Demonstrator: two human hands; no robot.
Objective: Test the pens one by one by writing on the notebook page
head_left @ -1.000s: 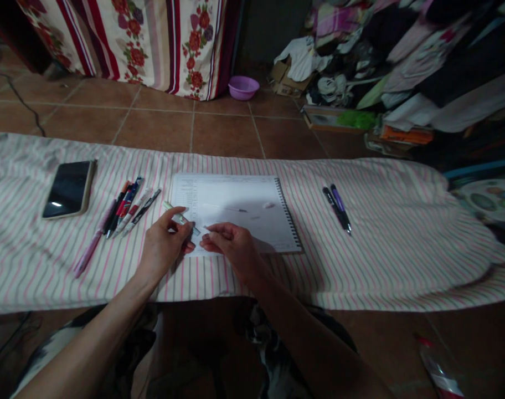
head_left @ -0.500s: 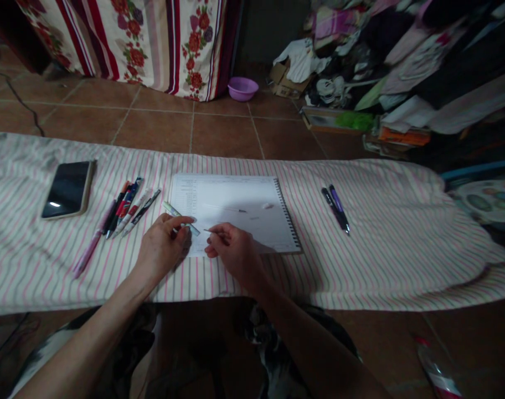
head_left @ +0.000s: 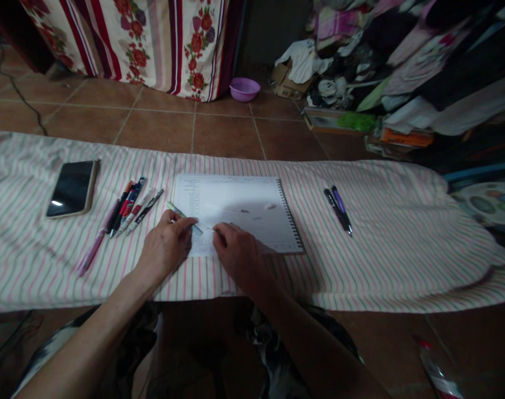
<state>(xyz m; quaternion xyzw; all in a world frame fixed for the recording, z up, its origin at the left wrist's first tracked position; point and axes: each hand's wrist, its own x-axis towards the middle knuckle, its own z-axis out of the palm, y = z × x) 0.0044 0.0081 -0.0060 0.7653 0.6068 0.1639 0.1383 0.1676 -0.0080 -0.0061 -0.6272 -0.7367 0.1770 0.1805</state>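
Note:
My left hand (head_left: 167,237) is closed around a pale green patterned pen barrel (head_left: 178,210), which slants over the left edge of a spiral notebook (head_left: 236,188). Just to its right, my right hand (head_left: 238,248) pinches a thin pen part (head_left: 210,228), whose tip points at the barrel's lower end. Most of that thin piece is hidden by my fingers. On the white page lie a slim pen refill (head_left: 230,209), a small white lump (head_left: 269,206) and a tiny grey piece (head_left: 256,218) too small to name.
Several pens (head_left: 130,208) lie left of the notebook, near a phone (head_left: 72,188). Two more pens (head_left: 338,210) rest to the right. A striped cloth (head_left: 402,233) covers the table. Beyond stand a purple basin (head_left: 244,90) and piled clothes; a bottle (head_left: 439,371) is at lower right.
My right hand has drawn slightly right, away from the barrel, its fingers curled more tightly. My left hand keeps its hold on the barrel. The view has shifted a little.

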